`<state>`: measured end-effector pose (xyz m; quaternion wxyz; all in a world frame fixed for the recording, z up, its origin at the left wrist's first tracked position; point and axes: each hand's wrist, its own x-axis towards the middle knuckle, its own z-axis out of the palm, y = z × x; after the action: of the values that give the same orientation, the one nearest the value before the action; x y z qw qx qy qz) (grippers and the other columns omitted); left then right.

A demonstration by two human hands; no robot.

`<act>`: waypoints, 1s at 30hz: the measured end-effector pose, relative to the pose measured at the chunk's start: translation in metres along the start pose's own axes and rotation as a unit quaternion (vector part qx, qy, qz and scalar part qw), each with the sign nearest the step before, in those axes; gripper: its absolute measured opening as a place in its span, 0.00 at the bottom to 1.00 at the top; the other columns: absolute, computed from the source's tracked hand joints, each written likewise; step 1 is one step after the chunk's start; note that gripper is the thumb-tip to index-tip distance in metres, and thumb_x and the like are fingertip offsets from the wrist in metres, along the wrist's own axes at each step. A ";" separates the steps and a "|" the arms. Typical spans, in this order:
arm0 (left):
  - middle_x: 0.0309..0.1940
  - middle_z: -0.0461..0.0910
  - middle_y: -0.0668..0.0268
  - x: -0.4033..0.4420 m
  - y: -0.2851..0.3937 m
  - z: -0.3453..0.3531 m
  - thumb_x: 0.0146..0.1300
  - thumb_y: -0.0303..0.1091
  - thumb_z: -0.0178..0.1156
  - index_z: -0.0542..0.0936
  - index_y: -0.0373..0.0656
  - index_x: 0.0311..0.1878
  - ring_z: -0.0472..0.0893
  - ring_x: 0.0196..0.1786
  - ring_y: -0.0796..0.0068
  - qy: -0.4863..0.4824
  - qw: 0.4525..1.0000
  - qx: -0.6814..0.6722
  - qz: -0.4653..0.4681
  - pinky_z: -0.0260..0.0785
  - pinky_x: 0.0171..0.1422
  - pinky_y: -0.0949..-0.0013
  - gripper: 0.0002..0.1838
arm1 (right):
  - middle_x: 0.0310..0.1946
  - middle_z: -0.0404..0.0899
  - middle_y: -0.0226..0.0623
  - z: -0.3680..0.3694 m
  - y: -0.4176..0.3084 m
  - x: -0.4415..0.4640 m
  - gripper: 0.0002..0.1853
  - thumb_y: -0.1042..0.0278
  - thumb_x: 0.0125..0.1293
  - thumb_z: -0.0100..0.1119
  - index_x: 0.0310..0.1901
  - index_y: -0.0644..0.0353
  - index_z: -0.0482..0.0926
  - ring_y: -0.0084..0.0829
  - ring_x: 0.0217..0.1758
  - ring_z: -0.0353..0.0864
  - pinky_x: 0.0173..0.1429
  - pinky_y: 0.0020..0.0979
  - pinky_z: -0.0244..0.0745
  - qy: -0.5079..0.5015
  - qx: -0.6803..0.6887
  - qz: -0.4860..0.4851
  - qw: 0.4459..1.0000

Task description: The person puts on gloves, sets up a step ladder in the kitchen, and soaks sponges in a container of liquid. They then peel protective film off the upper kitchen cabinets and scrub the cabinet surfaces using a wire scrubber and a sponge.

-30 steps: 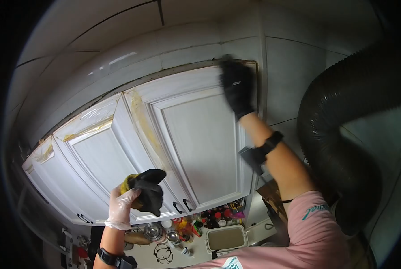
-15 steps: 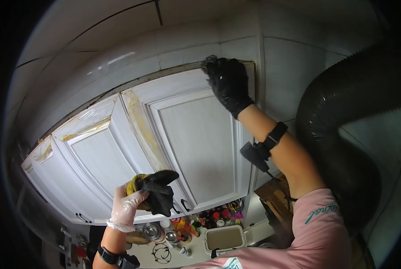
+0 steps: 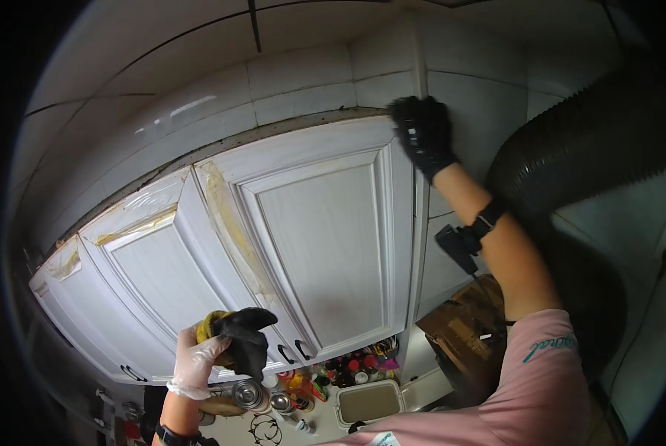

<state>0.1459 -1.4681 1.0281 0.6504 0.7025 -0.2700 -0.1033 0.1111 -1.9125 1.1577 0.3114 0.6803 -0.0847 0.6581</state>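
Observation:
My right hand (image 3: pixel 426 137), in a black rubber glove, is closed at the top right corner of a white wall cabinet (image 3: pixel 322 230). A dark, wiry scouring pad (image 3: pixel 399 110) shows at its fingers, smeared by motion. My left hand (image 3: pixel 194 361) wears a thin whitish disposable glove and grips a black work glove (image 3: pixel 245 348) by its yellow cuff. That glove hangs before the lower part of the doors, near their black handles. Brownish grime lies along the cabinet's top edge, and yellowed film clings to the door fronts.
A large black ribbed duct (image 3: pixel 578 149) bends down the right side. Below the cabinet are bottles and jars (image 3: pixel 299 386), a wire rack (image 3: pixel 264 428) and a plastic tub (image 3: pixel 368 403) on the counter. A cardboard box (image 3: pixel 467 323) stands at lower right.
My right hand has moved right along the cabinet's top edge to the corner. My left hand, still gripping the work glove, sits slightly lower and further left in view. The view has shifted slightly.

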 end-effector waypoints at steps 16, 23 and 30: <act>0.32 0.79 0.65 0.002 -0.022 -0.015 0.50 0.26 0.59 0.76 0.30 0.42 0.78 0.33 0.76 0.041 0.998 -0.035 -0.036 0.71 0.41 0.75 0.15 | 0.40 0.76 0.40 0.010 -0.019 -0.017 0.15 0.67 0.53 0.51 0.44 0.53 0.75 0.39 0.41 0.73 0.45 0.42 0.68 -0.036 0.041 0.036 0.998; 0.32 0.79 0.66 0.001 -0.008 0.005 0.50 0.25 0.59 0.76 0.30 0.42 0.77 0.34 0.77 -0.009 0.998 -0.022 -0.061 0.70 0.42 0.74 0.15 | 0.38 0.74 0.40 0.008 -0.034 -0.014 0.15 0.66 0.52 0.55 0.44 0.54 0.75 0.42 0.42 0.73 0.48 0.42 0.67 0.066 0.089 -0.008 0.994; 0.30 0.78 0.66 -0.024 -0.012 -0.013 0.51 0.24 0.57 0.76 0.30 0.41 0.76 0.32 0.79 0.032 0.997 -0.021 -0.065 0.70 0.40 0.75 0.13 | 0.43 0.77 0.35 -0.027 -0.122 -0.015 0.16 0.73 0.49 0.53 0.42 0.52 0.78 0.39 0.42 0.74 0.49 0.39 0.69 0.033 0.288 -0.029 0.957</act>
<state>0.1348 -1.4445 1.0135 0.6652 0.7075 -0.2011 -0.1285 0.1507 -1.8054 1.1035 0.1239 0.7208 0.1381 0.6678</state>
